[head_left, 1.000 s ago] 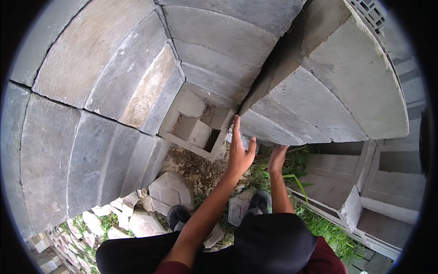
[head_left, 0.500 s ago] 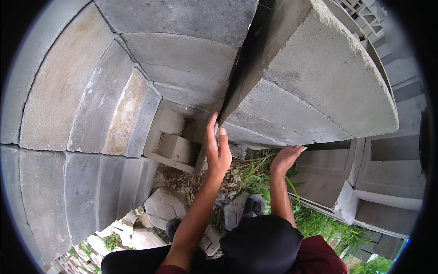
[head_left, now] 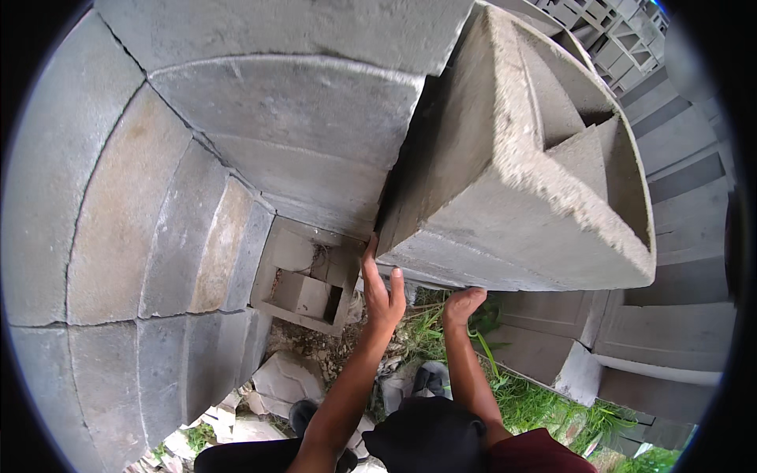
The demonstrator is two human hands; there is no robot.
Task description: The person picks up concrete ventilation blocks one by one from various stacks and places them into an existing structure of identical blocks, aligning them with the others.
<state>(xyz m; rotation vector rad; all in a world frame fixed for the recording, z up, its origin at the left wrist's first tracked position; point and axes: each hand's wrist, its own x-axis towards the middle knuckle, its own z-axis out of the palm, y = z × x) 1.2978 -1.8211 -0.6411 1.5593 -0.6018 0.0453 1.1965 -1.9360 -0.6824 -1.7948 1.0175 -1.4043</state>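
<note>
A tall stack of grey concrete blocks [head_left: 473, 236] rises in front of me, and its top block is hollow inside. My left hand [head_left: 384, 296] is at the stack's lower left corner. Its fingers stretch up along the side into the dark gap, the thumb stands apart, and it holds nothing I can see. My right hand [head_left: 465, 306] touches the lower edge of the same stack further right. Its fingers are partly hidden at that edge. Low on the left sits a hollow concrete block [head_left: 339, 303] with its openings facing up.
A wall of stacked concrete blocks [head_left: 110, 213] stands at left, and another stack [head_left: 292, 102] faces me. More hollow blocks [head_left: 662, 335] are piled at right. Broken concrete pieces [head_left: 288, 382] and grass [head_left: 544, 402] lie around my feet.
The view has shifted, so the stacks sit lower in it and the hollow top of the near stack now shows. My right hand appears closer to my left hand. Both stay against the stack.
</note>
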